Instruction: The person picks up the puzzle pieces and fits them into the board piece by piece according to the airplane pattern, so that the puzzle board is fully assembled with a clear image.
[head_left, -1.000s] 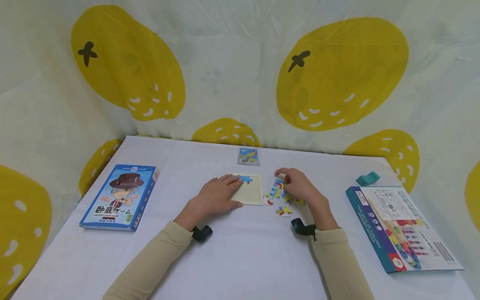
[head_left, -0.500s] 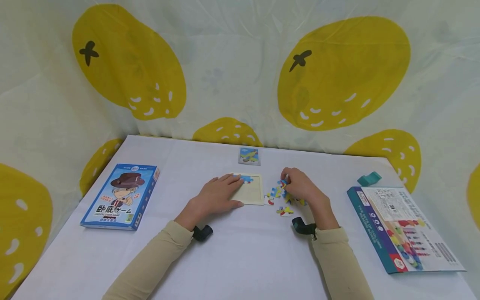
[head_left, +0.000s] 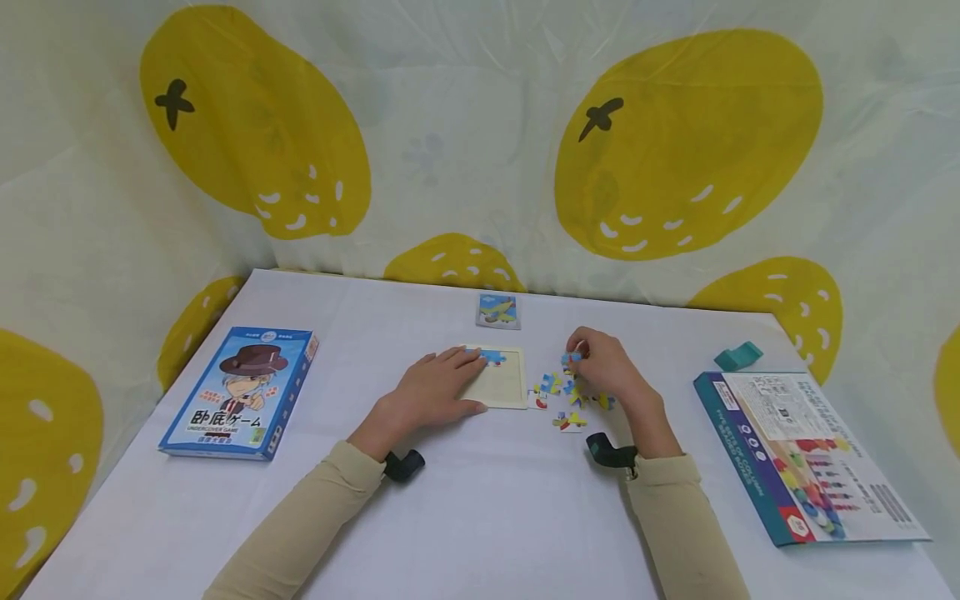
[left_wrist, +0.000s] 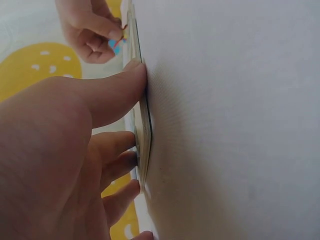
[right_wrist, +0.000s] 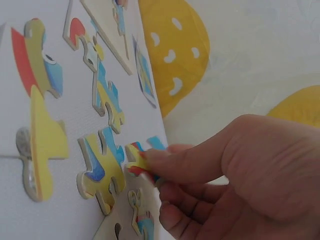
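My left hand (head_left: 438, 387) rests on the left side of a shallow wooden puzzle tray (head_left: 504, 392), fingers spread over it and thumb along its near edge. A blue puzzle piece (head_left: 493, 357) lies in the tray's upper part, partly hidden by those fingers. Right of the tray, my right hand (head_left: 609, 367) pinches a jigsaw piece (right_wrist: 136, 159) with red, yellow and blue print between thumb and fingers. Beneath it, several loose pieces (right_wrist: 102, 167) are spread on the white tabletop, some overlapping; the right hand hides part of the pile in the head view.
Behind the tray lies a small picture card (head_left: 498, 311) showing a yellow plane. A blue game box (head_left: 238, 396) is at left. At right are a larger flat box (head_left: 810, 458) and a teal object (head_left: 738, 357). A patterned cloth (head_left: 465, 150) hangs behind the table.
My right hand has lifted a piece from the pile, moving slightly right and away from me, and the piece is turned in its fingers. The left hand and tray have stayed put.
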